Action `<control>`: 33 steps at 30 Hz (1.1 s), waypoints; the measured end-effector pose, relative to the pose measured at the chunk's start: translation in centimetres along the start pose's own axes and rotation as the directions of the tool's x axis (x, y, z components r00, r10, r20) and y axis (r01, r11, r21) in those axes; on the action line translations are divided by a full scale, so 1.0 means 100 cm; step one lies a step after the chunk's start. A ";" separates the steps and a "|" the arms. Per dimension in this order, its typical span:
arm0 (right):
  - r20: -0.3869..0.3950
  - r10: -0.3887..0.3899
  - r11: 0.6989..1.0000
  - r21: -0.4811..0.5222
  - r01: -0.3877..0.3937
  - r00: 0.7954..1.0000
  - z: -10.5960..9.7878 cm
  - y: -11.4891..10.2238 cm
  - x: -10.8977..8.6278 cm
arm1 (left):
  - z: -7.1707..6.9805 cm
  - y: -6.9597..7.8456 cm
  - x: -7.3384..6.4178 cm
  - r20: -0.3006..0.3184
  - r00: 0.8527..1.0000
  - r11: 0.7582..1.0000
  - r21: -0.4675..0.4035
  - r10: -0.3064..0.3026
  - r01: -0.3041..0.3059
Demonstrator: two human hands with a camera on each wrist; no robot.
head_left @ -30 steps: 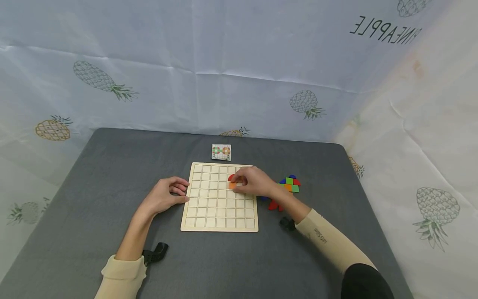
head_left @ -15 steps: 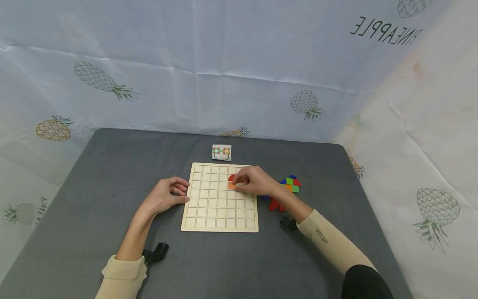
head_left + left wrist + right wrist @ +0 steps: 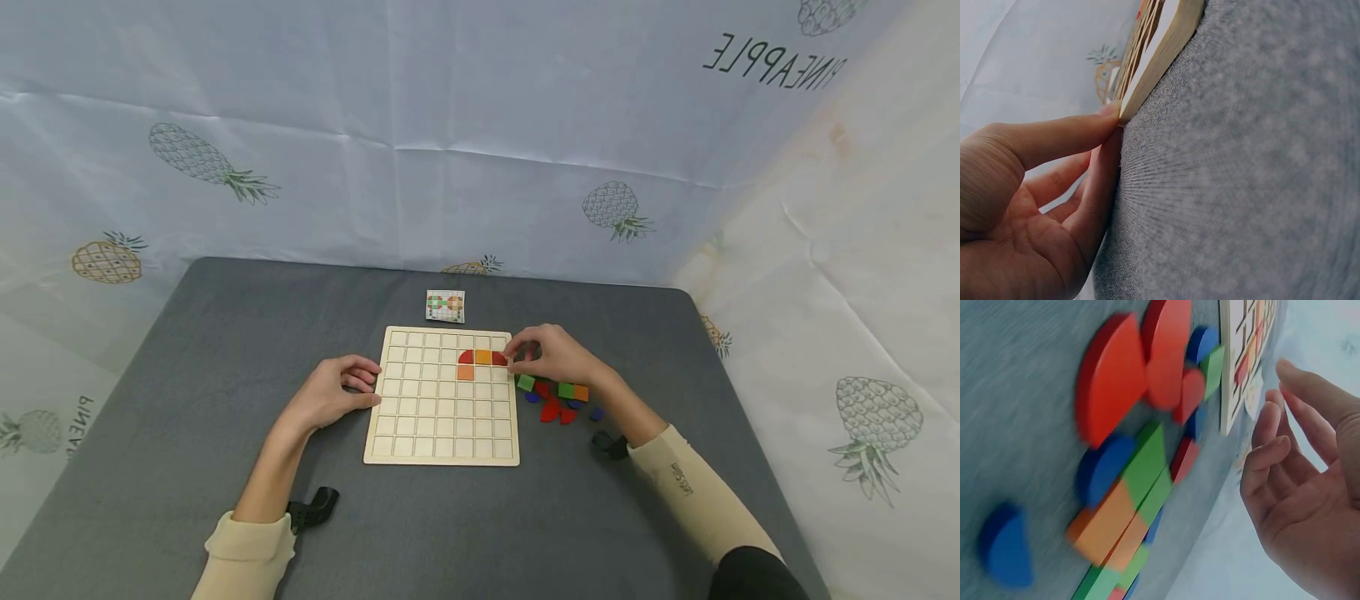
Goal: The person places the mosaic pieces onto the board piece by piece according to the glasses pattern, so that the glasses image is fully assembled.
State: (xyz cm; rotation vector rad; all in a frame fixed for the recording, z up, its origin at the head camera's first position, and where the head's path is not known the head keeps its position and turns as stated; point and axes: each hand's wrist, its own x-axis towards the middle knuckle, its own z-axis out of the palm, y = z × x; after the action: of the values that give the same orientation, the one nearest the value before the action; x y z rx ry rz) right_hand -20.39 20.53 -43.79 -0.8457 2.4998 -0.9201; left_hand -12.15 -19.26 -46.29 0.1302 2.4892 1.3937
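Note:
A wooden grid board (image 3: 420,429) lies on the table. Its upper right squares bear a red piece with a curved side (image 3: 466,357), a yellow-orange square (image 3: 483,357), another red piece (image 3: 498,358) and an orange square tile (image 3: 466,372) in the row below. My left hand (image 3: 322,396) touches the board's left edge with thumb and fingertips, spread along it. In the left wrist view, the thumb of that hand (image 3: 1041,187) rests at the board's corner. My right hand (image 3: 558,354) hovers by the board's right edge, fingers loosely bent, thumb apart, holding nothing in the right wrist view.
Loose red, blue, green and orange blocks (image 3: 551,408) lie right of the board, partly hidden by the right hand and forearm. A small pattern card (image 3: 446,306) lies beyond the board. Pineapple-print curtains (image 3: 480,192) hang behind and beside the table.
My right hand has left the orange square tile and moved right, off the grid to the board's right edge. The yellow-orange square and second red piece now show. The left hand stays put.

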 end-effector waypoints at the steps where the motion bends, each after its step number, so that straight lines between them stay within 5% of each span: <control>1: 0.004 0.002 1.000 0.006 -0.002 1.000 -0.002 0.003 -0.003 | 0.000 0.000 0.000 0.000 1.000 1.000 -0.001 -0.002 0.002; 15: 0.008 0.081 0.997 -0.011 -0.081 0.997 -0.013 0.034 -0.031 | -0.001 0.001 0.001 -0.001 1.000 1.000 -0.003 -0.003 0.003; 33: 0.002 0.134 0.991 -0.006 -0.134 0.991 -0.016 0.060 -0.030 | -0.001 -0.003 0.002 -0.002 1.000 1.000 0.002 -0.007 0.007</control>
State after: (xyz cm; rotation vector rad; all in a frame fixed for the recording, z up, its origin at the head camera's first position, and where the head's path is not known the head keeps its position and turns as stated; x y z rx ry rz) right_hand -21.34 26.89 -46.34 -0.6703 2.5237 -0.8661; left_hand -12.37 -19.42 -46.57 0.1207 2.4901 1.3890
